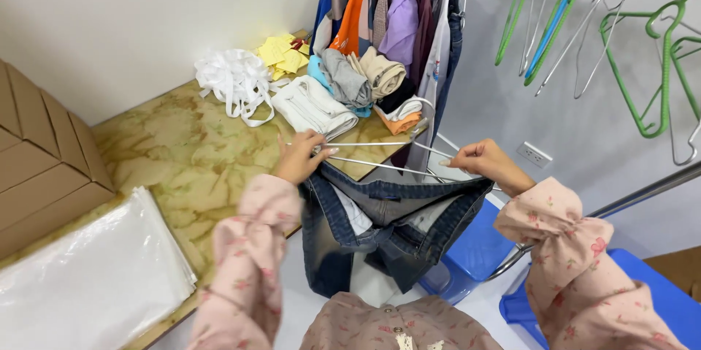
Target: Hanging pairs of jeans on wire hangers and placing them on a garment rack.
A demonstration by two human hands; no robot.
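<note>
White walls close off the far side, and a marbled yellow worktop [182, 153] runs from the near left toward a rack of hung clothes [394, 6] at the far centre. On the worktop lie a stack of clear plastic bags [87, 277] at the near left, a bundle of white straps [234, 83], yellow paper tags [283, 54] and a row of folded garments [343, 90]. Brown cartons [36, 167] stand at the left edge. Empty green and blue hangers [642, 50] hang at the far right, and blue plastic stools [475, 248] sit below.

Between the two hands, just off the worktop's right edge, hangs a pair of dark jeans [380, 226], waistband up and open toward the camera. A thin metal hanger [380, 156] lies across the top of them, its long axis running left to right, almost level, from one hand to the other.

The left hand [299, 160] is at the hanger's left end, fingers [321, 149] closed around the wire and the left corner of the waistband together. The right hand [482, 160] pinches the right end, fingers [453, 161] drawn together on the wire where it meets the right corner of the waistband. Both hands sit at much the same height, the left slightly nearer the worktop, the right out over the stools. The jeans' body drops straight down from the wire toward the person's lap, so the cloth lies below and nearer than both sets of fingers.
</note>
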